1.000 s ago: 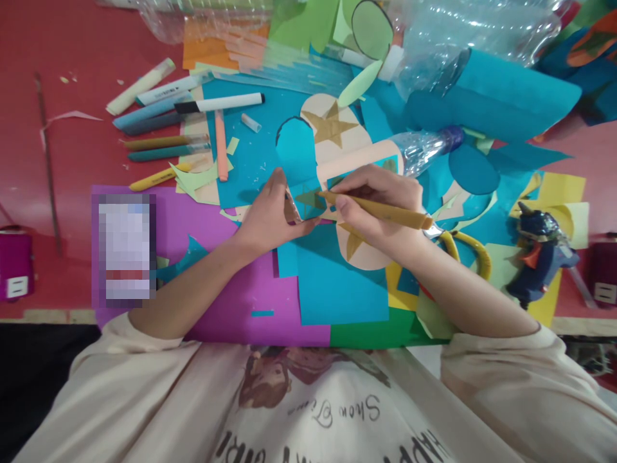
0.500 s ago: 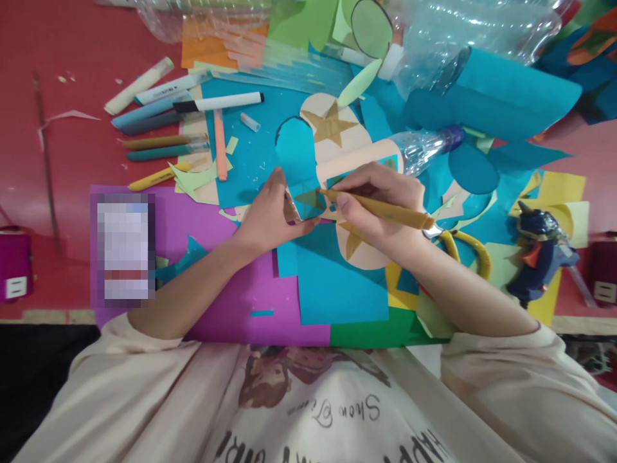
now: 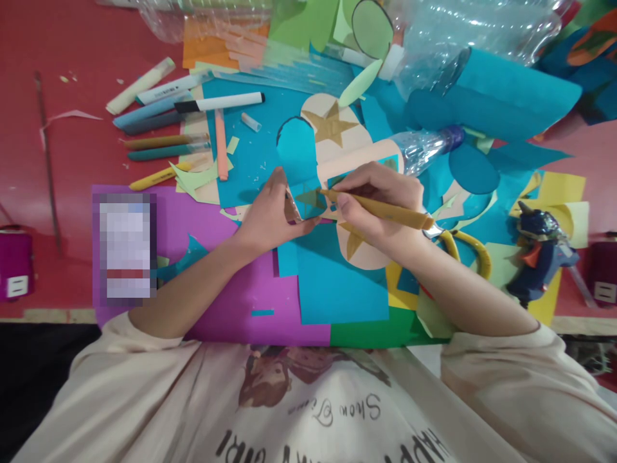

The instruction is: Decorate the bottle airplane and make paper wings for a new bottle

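My left hand (image 3: 272,215) is closed on the lower left edge of a blue paper piece (image 3: 296,145) with a rounded, dark-edged top. A partly coloured brownish star (image 3: 308,198) shows on its lower part. My right hand (image 3: 380,199) grips a mustard-brown marker (image 3: 393,211), its tip touching or just over the star. Just beyond lies a cream paper piece with a gold star (image 3: 331,122). A second gold star (image 3: 354,241) on cream paper is partly covered by my right hand. A clear bottle (image 3: 419,151) with a purple cap, wrapped in cream paper, lies behind that hand.
Several markers (image 3: 159,139) and a black-capped white marker (image 3: 226,101) lie at the left, above a phone (image 3: 126,247). Yellow-handled scissors (image 3: 465,247) and a blue glue gun (image 3: 542,257) are at the right. Clear plastic bottles (image 3: 463,32) and a blue paper roll (image 3: 520,90) lie farther back.
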Motion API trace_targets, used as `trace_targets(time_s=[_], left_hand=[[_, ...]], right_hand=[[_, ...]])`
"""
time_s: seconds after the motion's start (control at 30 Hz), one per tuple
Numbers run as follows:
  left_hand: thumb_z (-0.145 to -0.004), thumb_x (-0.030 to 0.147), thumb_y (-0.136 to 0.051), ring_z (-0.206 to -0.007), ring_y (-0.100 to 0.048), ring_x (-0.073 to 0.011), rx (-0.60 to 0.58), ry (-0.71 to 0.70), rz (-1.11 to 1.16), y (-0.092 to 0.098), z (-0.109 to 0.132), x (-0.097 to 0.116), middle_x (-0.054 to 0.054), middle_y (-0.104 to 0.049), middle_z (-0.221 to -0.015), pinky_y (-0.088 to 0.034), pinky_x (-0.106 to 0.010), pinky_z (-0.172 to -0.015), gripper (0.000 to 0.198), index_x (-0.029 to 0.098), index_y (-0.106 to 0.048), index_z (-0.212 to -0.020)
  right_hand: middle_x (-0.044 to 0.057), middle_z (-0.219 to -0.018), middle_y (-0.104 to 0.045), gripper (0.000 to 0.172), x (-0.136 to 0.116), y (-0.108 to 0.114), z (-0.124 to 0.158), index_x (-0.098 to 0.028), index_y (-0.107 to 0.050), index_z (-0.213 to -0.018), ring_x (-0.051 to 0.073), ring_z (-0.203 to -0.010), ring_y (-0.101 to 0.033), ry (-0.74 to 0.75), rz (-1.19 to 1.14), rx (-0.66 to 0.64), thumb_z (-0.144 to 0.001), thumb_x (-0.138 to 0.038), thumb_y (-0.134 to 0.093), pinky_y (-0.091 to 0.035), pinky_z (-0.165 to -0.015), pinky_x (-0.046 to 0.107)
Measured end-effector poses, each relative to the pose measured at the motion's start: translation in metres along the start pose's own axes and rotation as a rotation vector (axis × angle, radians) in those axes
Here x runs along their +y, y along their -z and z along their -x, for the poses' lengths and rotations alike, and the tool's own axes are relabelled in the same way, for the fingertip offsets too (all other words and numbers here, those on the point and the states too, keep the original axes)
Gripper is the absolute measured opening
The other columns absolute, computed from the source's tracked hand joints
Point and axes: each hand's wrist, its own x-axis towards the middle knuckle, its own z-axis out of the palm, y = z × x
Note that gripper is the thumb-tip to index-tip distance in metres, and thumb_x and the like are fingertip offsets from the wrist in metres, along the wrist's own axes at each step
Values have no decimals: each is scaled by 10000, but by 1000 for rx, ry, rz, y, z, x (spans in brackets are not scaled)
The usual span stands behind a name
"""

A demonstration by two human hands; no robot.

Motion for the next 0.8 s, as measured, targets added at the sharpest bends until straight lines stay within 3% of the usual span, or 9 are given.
trace_targets(time_s=[0.13, 0.27, 0.4, 0.6, 0.8], left_hand=[[-600, 537, -825, -958, -640, -299, -15, 25, -20, 0, 0, 1, -52, -590, -881, -518, -371, -711, 700, 209, -421, -1069], [-635, 485, -813, -968, -644, -301, -35, 34, 8, 0, 0, 2, -39, -587, -829, -512, -361, -715, 677, 198, -401, -1089], [-605, 484, -829, -959, -651, -315, -10, 36, -4, 0, 0, 3, -47, -601, -863, -516, -378, -692, 685, 213, -406, -1071], [-623, 557, -811, -967, -664, -345, -32, 29, 28, -1, -2, 3, -9, -569, -725, -544, -436, -727, 715, 196, -382, -1068], [-641, 649, -757, -883, -661, -284, -30, 26, 22, 0, 0, 1, -38, -609, -800, -525, -391, -636, 725, 204, -423, -1106]], right_hand=[[-35, -653, -665, 186, -2, 0, -1, -232, -607, -780, 98, -557, -630, -34, -77, 17, -902, -372, -613, -504, -486, 230], [-43, -653, -657, 204, -4, -1, 0, -221, -591, -817, 80, -510, -612, -108, -176, 36, -925, -394, -588, -491, -454, 212], [-38, -683, -678, 161, -3, -1, -1, -237, -615, -819, 92, -572, -640, -63, -123, 2, -904, -373, -628, -519, -505, 224], [-22, -769, -722, 19, -3, 2, -1, -241, -674, -875, 118, -649, -664, -42, -46, -91, -870, -253, -661, -532, -557, 248], [-11, -804, -751, 68, -4, 3, -2, -224, -695, -894, 126, -680, -690, -24, 17, -155, -878, -259, -639, -550, -586, 246]])
